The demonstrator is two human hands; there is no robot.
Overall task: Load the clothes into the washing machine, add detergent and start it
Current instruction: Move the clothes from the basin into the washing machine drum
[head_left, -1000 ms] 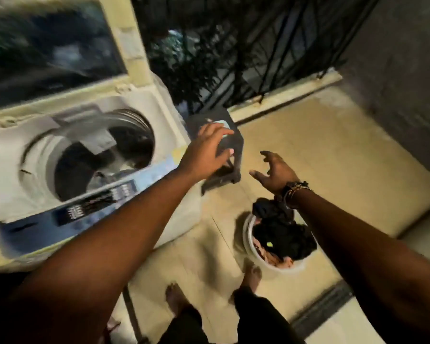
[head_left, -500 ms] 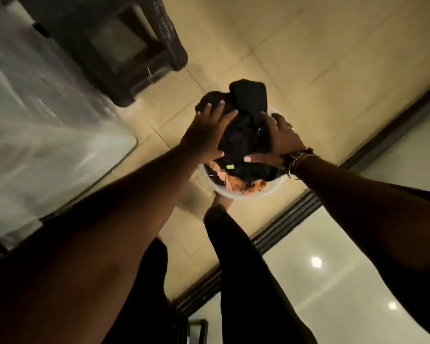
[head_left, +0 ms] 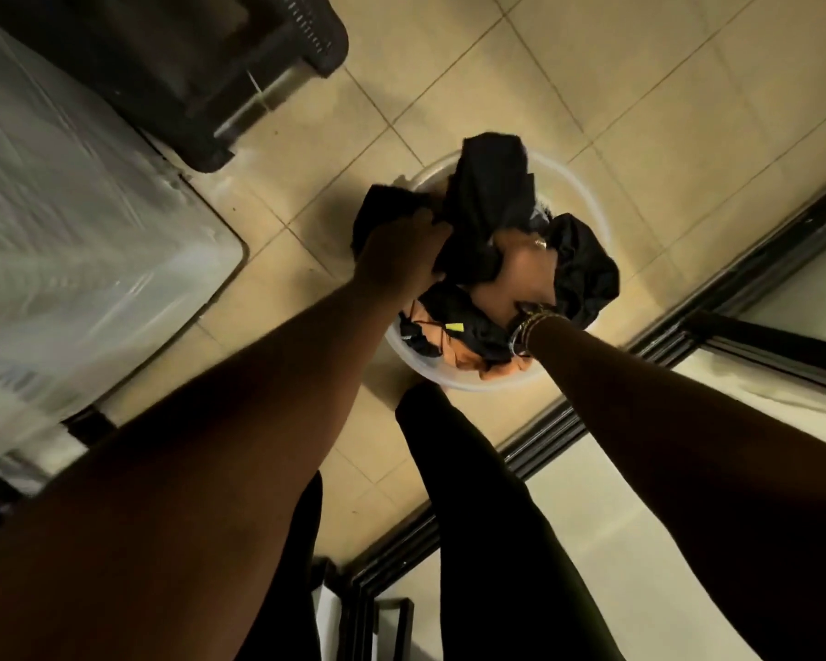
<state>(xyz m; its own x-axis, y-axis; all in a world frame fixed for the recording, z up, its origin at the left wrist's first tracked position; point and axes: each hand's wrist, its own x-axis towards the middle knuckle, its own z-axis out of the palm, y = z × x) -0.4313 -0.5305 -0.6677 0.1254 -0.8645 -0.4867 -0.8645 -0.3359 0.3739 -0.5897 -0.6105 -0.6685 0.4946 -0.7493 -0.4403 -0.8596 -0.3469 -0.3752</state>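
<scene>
Beige tiled floor (head_left: 640,112) runs from the washing machine (head_left: 68,231) at left, a dark stool (head_left: 201,64) beyond it, to a black door track (head_left: 687,326) at right. Between them a white bucket (head_left: 587,193) holds dark clothes (head_left: 492,193). The left hand (head_left: 401,255) and right hand (head_left: 520,274) both grip the clothes with curled fingers.

A home laundry corner on a balcony: beige floor tiles (head_left: 592,88), a white plastic-wrapped washing machine (head_left: 68,231), a dark plastic stool (head_left: 201,73) and a black sliding-door track (head_left: 687,307).
</scene>
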